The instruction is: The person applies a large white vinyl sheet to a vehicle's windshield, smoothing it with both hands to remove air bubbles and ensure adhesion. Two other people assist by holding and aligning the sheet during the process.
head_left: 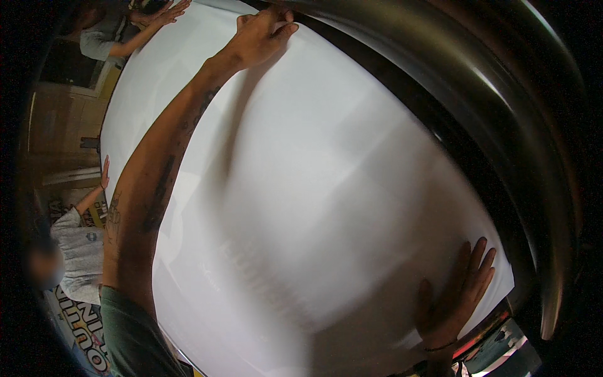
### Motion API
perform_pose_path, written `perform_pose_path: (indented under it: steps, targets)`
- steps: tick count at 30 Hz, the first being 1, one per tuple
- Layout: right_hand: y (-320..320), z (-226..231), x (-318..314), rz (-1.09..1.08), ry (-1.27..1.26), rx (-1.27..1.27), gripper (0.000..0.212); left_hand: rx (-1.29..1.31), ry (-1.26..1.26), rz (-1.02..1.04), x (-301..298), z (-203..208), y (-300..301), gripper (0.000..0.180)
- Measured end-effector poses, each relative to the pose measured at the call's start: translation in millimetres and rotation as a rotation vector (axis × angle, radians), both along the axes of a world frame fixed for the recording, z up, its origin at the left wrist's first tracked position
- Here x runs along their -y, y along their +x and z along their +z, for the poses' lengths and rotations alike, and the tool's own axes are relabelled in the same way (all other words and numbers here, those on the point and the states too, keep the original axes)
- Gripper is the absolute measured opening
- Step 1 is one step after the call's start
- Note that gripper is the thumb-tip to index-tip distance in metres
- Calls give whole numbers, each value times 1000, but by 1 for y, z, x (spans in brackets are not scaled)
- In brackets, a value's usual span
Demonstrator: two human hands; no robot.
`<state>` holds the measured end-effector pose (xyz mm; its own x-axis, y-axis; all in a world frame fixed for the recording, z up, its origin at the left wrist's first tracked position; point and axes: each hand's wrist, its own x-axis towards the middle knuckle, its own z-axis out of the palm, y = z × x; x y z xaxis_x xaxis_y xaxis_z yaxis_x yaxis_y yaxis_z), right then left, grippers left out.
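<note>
A large, glossy white sheet point(301, 138) spreads across the middle of the head view, with soft folds and blurred reflections on it. My left hand point(260, 38) is at the sheet's far edge, its fingers closed in a pinch on that edge. The tattooed left forearm runs up to it over the sheet, from a dark green sleeve. Near the sheet's right corner my right hand point(461, 292) lies flat on the surface, fingers stretched out and thumb apart. A thin dark band circles the right wrist. What lies beneath the sheet is hidden.
Big, dark, shiny curved surfaces point(496, 81) run along the right side. A person in a grey shirt point(78, 254) at the left has a hand point(105, 173) at the sheet's edge. Another person's hands point(163, 16) touch the sheet at the top left. Printed lettering point(81, 333) shows lower left.
</note>
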<state>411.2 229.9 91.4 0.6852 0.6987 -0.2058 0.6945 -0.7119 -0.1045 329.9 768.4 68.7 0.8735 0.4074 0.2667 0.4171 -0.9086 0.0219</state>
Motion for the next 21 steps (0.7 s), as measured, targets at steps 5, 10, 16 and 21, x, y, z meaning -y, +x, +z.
perform_pose_path:
  steps: [5,10,16,21]
  targets:
    - [4,-3,6,-1,-9,-22,86,99,-470,133,-11,-9,8,32]
    - [5,-7,9,10,1,-24,82,399,31,142,22,-25,20,31]
    - [5,-6,9,-7,5,-20,81,113,-80,86,48,-16,33,30]
    - [6,-5,12,-5,41,-91,83,-70,-428,20,71,4,34,38]
